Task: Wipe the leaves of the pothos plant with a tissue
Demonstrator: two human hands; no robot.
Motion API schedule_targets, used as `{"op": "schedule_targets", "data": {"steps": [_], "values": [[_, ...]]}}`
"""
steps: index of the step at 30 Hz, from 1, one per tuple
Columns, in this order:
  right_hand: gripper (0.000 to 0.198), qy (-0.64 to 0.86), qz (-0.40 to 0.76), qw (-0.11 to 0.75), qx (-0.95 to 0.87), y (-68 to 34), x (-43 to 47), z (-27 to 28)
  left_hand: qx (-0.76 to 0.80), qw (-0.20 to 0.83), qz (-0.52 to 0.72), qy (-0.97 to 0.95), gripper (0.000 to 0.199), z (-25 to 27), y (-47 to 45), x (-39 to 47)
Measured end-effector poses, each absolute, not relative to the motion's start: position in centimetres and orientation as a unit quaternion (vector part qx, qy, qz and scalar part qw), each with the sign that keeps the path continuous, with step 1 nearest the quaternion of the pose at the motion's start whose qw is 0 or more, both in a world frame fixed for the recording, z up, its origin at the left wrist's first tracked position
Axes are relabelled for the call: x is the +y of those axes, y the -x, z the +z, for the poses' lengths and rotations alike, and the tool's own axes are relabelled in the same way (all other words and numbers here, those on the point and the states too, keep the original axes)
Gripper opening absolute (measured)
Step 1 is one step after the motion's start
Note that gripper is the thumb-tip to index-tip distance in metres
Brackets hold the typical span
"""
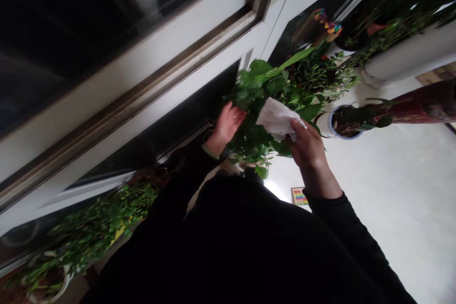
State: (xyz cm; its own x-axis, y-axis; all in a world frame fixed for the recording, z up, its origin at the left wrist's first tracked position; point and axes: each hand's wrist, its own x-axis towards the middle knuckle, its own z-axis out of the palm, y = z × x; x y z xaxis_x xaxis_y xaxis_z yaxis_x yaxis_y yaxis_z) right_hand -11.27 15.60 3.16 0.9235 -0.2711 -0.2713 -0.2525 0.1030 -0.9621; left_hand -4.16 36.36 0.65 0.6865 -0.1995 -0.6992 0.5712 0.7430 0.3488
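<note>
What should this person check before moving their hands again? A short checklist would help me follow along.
1. White wipe gripped by the right hand: ok.
2. Left hand open: ok.
3. Leafy plant near both hands: ok.
4. Left fingertips actually touching leaves: cannot tell.
5. Wipe damp or dry: cannot tell.
6. Room between right hand and blue-rimmed pot: cannot tell; depth is unclear.

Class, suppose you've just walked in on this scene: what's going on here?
A person in black sleeves has both hands at a leafy green plant beside a white frame with dark glass. The right hand grips a white cloth or paper towel in front of the leaves. The left hand, holding nothing visible, is spread at the foliage; touching is hard to confirm. A blue-rimmed white pot is near the right hand.
</note>
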Motion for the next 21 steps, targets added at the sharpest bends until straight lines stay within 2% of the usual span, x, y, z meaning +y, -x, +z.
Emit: {"op": "schedule_targets", "data": {"steps": [7,9,12,16,21], "values": [[0.057,0.714,-0.014,0.689,0.12,9.6,16.5,2.2,0.335,0.904,-0.168,-0.206,0.038,0.2,1.6,35.7],[0.061,0.763,-0.038,0.642,0.063,8.0,17.6,2.2,0.331,0.906,-0.166,-0.207,0.039,0.3,1.2,35.3],[0.056,0.843,-0.07,0.533,-0.038,5.4,19.9,1.3,0.325,0.904,-0.18,-0.21,0.042,0.7,1.2,34.7],[0.052,0.902,-0.031,0.416,-0.115,3.8,22.8,-1.5,0.292,0.911,-0.2,-0.211,0.049,1.6,2.2,33.8],[0.053,0.9,-0.034,0.424,-0.1,4.6,24.1,-2.5,0.278,0.912,-0.202,-0.224,0.056,2.1,3.5,33.3]]}}
